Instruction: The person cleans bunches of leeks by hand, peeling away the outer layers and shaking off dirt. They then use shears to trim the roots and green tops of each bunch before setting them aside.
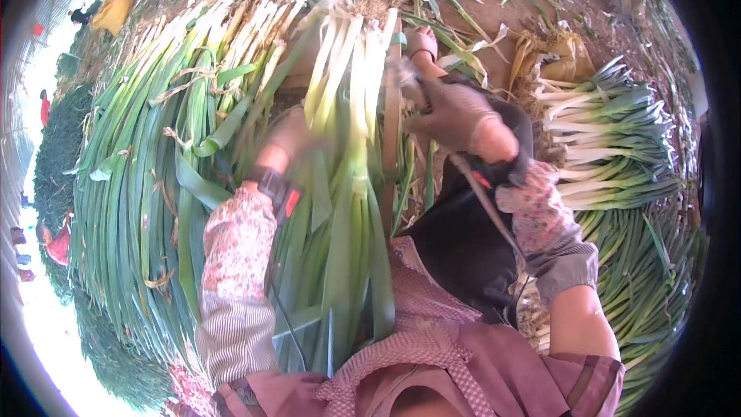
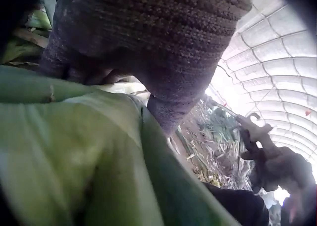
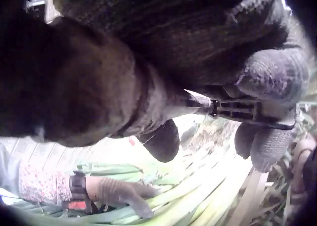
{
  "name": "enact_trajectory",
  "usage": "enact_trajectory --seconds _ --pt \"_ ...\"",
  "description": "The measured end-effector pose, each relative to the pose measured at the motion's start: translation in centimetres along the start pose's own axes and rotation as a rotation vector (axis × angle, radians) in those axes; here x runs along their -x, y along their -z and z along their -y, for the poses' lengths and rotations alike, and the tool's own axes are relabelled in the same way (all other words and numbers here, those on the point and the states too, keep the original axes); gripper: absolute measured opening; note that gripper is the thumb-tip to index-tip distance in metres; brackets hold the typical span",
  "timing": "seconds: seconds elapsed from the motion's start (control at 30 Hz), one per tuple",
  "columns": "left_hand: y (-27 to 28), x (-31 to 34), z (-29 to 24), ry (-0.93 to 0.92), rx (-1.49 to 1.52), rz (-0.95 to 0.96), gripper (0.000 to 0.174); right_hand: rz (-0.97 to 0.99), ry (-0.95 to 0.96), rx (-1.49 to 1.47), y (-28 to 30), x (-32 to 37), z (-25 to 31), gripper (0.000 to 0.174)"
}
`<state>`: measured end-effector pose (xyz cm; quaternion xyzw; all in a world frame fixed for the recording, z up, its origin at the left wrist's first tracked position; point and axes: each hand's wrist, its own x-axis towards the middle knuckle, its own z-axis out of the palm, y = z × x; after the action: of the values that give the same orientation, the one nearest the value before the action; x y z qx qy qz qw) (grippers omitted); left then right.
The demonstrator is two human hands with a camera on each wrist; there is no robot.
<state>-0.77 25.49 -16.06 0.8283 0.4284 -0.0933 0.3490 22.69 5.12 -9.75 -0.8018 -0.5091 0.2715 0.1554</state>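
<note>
A bunch of leeks (image 1: 355,108), white stems away from me and green leaves toward my lap, lies in the middle of the head view. My gloved left hand (image 1: 289,139) grips stalks at its left side. In the left wrist view, the hand's thumb (image 2: 168,112) comes down beside broad leaves (image 2: 89,151). My gloved right hand (image 1: 451,120) is to the right of the bunch, apart from it, and holds a metal hand tool (image 3: 252,112) with a narrow frame. The tool is blurred in the head view, and the fingers hide part of its handle.
A large pile of leeks (image 1: 131,177) spreads along my left. Shorter, trimmed leeks (image 1: 602,139) are stacked on the right, above more long greens (image 1: 641,262). A narrow wooden strip (image 1: 391,139) runs beside the middle bunch. Loose leaves (image 1: 455,0) litter the ground ahead.
</note>
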Motion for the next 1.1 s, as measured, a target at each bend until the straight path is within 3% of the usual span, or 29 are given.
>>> enact_trajectory --seconds 0.1,0.17,0.3,0.33,0.4,0.43,0.47,0.5,0.53,0.57,0.6,0.67,0.7,0.77,0.83,0.9,0.97,1.03,1.1 --pt "0.1 0.2 0.2 0.02 0.022 -0.09 0.061 -0.104 -0.041 -0.069 4.7 4.7 -2.2 0.059" --pt "1.7 1.4 -0.8 0.048 -0.009 -0.107 0.054 -0.25 -0.046 -0.167 5.7 7.2 -6.6 0.064" --pt "4.1 4.7 -2.2 -0.07 0.406 -0.049 0.048 -0.208 -0.165 -0.468 4.8 10.8 -16.0 0.066" --pt "4.5 5.1 -2.3 -0.023 0.458 -0.056 0.046 -0.241 -0.197 -0.549 2.6 11.2 -19.0 0.063" --pt "4.4 4.8 -2.1 -0.05 0.436 -0.031 0.046 -0.071 -0.551 -0.299 -1.7 11.8 -24.2 0.056" --pt "4.5 4.7 -2.1 -0.063 0.426 -0.021 0.045 -0.139 -0.493 -0.204 -4.1 12.5 -24.6 0.052" --pt "4.4 5.0 -3.5 -0.039 0.404 0.034 0.039 -0.094 -0.495 -0.159 -6.5 13.2 -25.9 0.052" --pt "3.8 3.8 -2.4 0.017 0.32 0.037 0.05 -0.046 -0.551 -0.065 -9.2 13.3 -26.9 0.053" --pt "3.0 3.1 -2.2 0.024 0.257 0.019 0.043 0.008 -0.603 0.029 -11.9 13.4 -27.8 0.054" --pt "2.1 2.5 -2.0 0.032 0.192 0.001 0.037 -0.107 -0.562 -0.131 -17.7 14.4 -33.2 0.053" --pt "1.4 1.6 -1.1 0.059 0.1 -0.003 0.037 -0.24 -0.563 -0.487 -24.1 15.5 -37.5 0.052" --pt "1.5 1.7 -1.2 0.053 0.213 0.018 0.037 -0.352 -0.587 -1.076 -29.7 17.2 -42.8 0.045" --pt "1.7 1.9 -1.2 0.051 0.271 0.029 0.037 -0.27 -0.612 -0.938 -29.0 17.7 -41.9 0.045" --pt "2.3 2.9 -1.2 0.058 0.346 0.048 0.043 -0.039 -0.619 -0.377 -22.9 17.6 -37.8 0.045" --pt "4.1 4.2 -2.6 0.053 0.374 0.061 0.054 -0.082 -0.541 -0.011 -15.3 15.6 -34.3 0.045" --pt "5.1 5.7 -3.4 -0.021 0.412 0.035 0.058 -0.301 -0.439 0.184 -8.9 14.4 -31.4 0.035" --pt "6.1 7.1 -3.9 -0.099 0.442 0.009 0.061 -0.493 -0.312 -0.298 -0.6 12.3 -20.2 0.031" --pt "6.7 7.8 -3.7 -0.138 0.443 -0.006 0.063 -0.468 0.013 -0.481 2.1 9.9 -11.3 0.029" --pt "7.0 8.2 -3.0 -0.228 0.441 -0.049 0.063 -0.277 0.208 -0.721 0.4 5.8 -5.3 0.031"
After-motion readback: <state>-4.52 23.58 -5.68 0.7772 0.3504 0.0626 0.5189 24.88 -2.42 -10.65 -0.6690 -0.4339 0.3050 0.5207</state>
